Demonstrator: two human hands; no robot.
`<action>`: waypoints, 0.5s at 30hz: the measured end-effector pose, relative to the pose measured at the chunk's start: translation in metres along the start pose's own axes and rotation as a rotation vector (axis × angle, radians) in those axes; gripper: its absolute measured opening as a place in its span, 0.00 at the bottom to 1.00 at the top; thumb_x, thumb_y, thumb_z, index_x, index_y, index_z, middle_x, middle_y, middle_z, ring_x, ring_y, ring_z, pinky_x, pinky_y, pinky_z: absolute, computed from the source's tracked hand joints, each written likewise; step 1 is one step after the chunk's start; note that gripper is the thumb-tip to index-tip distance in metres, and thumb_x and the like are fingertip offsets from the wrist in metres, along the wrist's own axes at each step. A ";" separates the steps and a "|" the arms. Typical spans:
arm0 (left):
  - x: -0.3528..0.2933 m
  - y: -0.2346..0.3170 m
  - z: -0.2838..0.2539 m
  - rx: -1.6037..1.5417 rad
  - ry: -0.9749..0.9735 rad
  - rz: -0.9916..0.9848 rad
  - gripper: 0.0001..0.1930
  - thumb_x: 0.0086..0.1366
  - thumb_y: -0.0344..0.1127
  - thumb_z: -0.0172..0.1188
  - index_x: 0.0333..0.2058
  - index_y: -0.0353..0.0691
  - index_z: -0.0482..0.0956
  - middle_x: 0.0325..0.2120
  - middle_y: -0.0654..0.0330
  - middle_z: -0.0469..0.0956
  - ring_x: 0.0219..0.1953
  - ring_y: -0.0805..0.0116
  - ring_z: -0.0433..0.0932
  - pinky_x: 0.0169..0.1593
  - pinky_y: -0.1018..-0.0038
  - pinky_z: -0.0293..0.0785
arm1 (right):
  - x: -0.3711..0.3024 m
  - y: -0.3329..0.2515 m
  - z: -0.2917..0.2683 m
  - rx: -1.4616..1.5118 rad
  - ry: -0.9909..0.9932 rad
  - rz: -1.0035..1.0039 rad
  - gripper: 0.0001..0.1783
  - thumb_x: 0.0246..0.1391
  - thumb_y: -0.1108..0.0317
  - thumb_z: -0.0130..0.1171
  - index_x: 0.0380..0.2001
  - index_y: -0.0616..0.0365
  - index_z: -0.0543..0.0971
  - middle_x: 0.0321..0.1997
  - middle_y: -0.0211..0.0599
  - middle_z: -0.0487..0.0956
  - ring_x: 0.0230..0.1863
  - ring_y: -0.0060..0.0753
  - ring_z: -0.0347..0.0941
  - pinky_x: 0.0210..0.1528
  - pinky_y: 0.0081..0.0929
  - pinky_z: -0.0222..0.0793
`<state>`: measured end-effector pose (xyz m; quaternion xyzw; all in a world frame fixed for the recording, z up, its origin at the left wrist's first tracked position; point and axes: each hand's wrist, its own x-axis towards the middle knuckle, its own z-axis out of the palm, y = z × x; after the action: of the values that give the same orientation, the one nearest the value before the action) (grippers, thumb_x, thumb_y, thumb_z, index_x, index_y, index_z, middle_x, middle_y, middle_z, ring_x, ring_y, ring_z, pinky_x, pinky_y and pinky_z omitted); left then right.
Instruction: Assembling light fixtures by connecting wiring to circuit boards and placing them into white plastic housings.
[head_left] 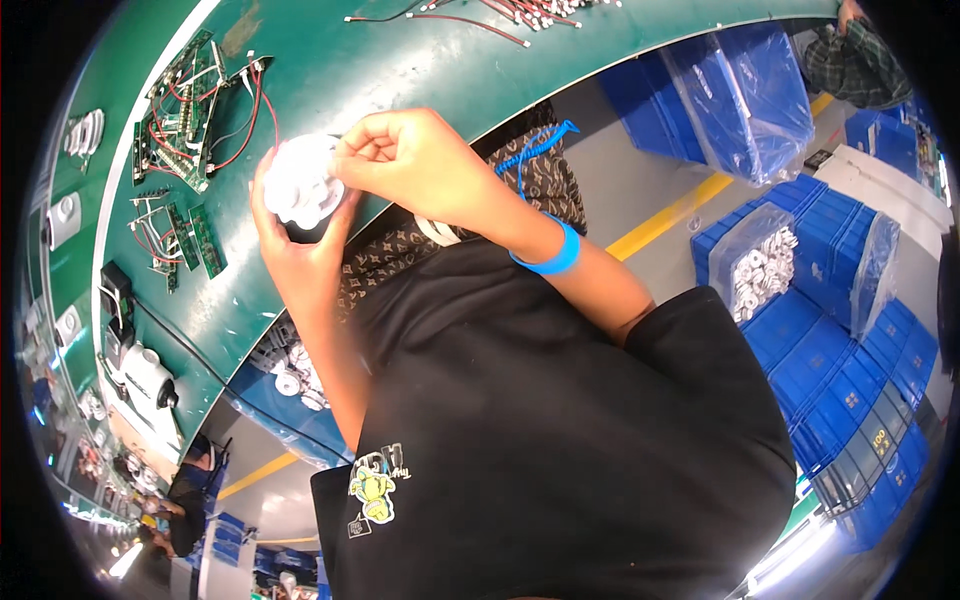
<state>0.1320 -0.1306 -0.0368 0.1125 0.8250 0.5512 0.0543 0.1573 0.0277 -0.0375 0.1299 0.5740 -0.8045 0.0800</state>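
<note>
My left hand [302,258] cups a white round plastic housing [300,185] from below, over the edge of the green bench, with its fingers wrapped round the side. The inside of the housing is overexposed, so its details are lost. At its right rim my right hand [415,165] is closed in a pinch, thumb and fingertips together against the housing. Whatever lies between those fingertips is too small to make out. A blue band [560,250] circles my right wrist. Just left of the housing lies a pile of green circuit boards [190,125] with red and black wires.
Smaller boards [175,240] lie nearer on the green bench [330,60]. Loose wire leads [530,12] are at its far side. Blue crates [820,340] stand on the right, one with white parts [765,270]. A bin of white parts [300,375] sits below the bench.
</note>
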 end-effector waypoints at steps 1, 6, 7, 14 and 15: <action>0.000 -0.001 0.000 -0.005 0.007 0.014 0.40 0.46 0.27 0.74 0.58 0.35 0.64 0.52 0.56 0.69 0.54 0.65 0.69 0.58 0.70 0.64 | 0.003 0.001 0.001 -0.013 -0.001 -0.001 0.10 0.55 0.71 0.60 0.36 0.68 0.78 0.32 0.33 0.80 0.34 0.17 0.75 0.39 0.17 0.72; 0.000 -0.004 -0.001 -0.050 0.035 0.033 0.38 0.47 0.24 0.73 0.57 0.33 0.64 0.52 0.56 0.69 0.54 0.66 0.70 0.58 0.70 0.66 | 0.004 0.003 0.001 0.062 -0.022 -0.014 0.10 0.53 0.71 0.62 0.34 0.70 0.79 0.32 0.35 0.81 0.34 0.20 0.76 0.39 0.20 0.74; 0.000 -0.003 -0.001 -0.049 0.027 0.033 0.38 0.47 0.24 0.73 0.57 0.33 0.64 0.52 0.56 0.69 0.54 0.66 0.70 0.58 0.70 0.66 | 0.004 0.002 0.001 0.059 -0.021 -0.016 0.10 0.53 0.71 0.62 0.34 0.70 0.79 0.31 0.36 0.81 0.34 0.20 0.76 0.38 0.20 0.74; 0.000 -0.004 -0.001 -0.041 0.017 0.008 0.40 0.48 0.23 0.72 0.59 0.33 0.61 0.55 0.55 0.67 0.56 0.65 0.69 0.59 0.69 0.65 | 0.007 0.006 0.001 0.031 -0.015 -0.023 0.10 0.52 0.71 0.63 0.34 0.69 0.79 0.31 0.37 0.81 0.33 0.20 0.77 0.37 0.20 0.74; 0.000 -0.005 -0.001 -0.034 0.013 0.018 0.40 0.48 0.23 0.72 0.59 0.33 0.61 0.55 0.55 0.67 0.56 0.65 0.69 0.60 0.69 0.65 | 0.007 0.007 0.002 0.033 -0.014 -0.022 0.10 0.52 0.71 0.63 0.34 0.69 0.79 0.31 0.37 0.81 0.33 0.20 0.77 0.37 0.20 0.74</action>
<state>0.1310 -0.1335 -0.0405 0.1155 0.8148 0.5662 0.0458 0.1524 0.0238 -0.0455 0.1195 0.5617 -0.8154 0.0731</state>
